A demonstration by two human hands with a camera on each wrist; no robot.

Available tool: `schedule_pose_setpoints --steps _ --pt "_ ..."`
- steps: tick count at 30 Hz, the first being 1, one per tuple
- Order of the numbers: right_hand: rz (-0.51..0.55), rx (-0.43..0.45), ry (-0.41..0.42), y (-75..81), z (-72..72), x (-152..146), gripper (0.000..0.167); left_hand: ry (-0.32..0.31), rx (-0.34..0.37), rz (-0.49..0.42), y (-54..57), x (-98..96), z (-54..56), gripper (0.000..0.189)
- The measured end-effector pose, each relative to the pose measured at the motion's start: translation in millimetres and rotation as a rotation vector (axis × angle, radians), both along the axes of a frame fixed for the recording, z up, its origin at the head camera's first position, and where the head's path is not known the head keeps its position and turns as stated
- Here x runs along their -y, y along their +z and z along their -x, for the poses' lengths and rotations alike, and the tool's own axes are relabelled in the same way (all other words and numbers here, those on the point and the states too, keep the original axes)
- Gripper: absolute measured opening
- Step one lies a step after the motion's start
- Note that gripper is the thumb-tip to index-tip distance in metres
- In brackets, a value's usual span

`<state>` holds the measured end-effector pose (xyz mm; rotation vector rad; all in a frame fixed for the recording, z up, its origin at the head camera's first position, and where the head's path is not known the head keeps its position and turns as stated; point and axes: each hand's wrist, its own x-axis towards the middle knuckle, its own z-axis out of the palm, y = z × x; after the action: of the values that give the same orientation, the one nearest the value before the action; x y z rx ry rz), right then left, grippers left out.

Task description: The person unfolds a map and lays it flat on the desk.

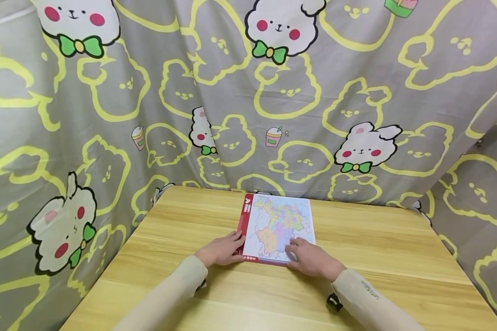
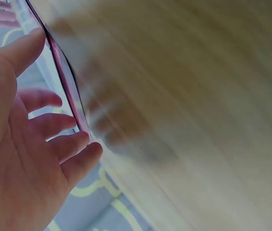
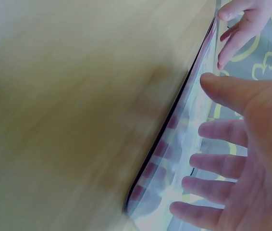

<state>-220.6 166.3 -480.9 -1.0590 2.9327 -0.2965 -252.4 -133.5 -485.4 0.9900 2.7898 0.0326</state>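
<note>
A flat, thin rectangular map board [image 1: 273,220] lies on the table, with a red strip down its left side and a coloured map printed on it. My left hand [image 1: 221,249] is at the board's left edge, fingertips touching the red strip. At the lower right corner is my right hand [image 1: 314,259], its fingers over the right edge and thumb by the front edge. In the left wrist view the fingers lie loosely spread along the board's side [image 2: 65,77]. The right wrist view has the fingers nearly straight beside the board's side [image 3: 162,149].
The wooden table [image 1: 377,239] extends around the board on all sides. A grey curtain [image 1: 232,92] with yellow outlines and white cartoon animals hangs behind the table and at both sides. Dark straps [image 1: 334,302] show at the wrists below the light sleeves.
</note>
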Motion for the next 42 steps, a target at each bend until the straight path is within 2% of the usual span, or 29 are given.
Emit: schedule_pose_setpoints --steps 8,19,31,42 --pt "-0.019 0.024 0.030 2.0 5.0 21 0.048 0.031 0.034 -0.001 -1.8 3.7 -0.8 0.068" --pt "-0.050 0.011 0.112 0.2 15.6 42 0.052 0.030 0.027 0.017 -1.2 2.1 -2.2 0.067" --pt "-0.089 0.034 0.087 -5.7 24.8 55 0.058 0.024 0.008 0.016 -1.2 1.2 -1.6 0.066" --pt "-0.111 0.027 0.069 -9.9 24.2 57 0.065 0.039 0.009 0.038 -3.5 0.4 -3.3 0.065"
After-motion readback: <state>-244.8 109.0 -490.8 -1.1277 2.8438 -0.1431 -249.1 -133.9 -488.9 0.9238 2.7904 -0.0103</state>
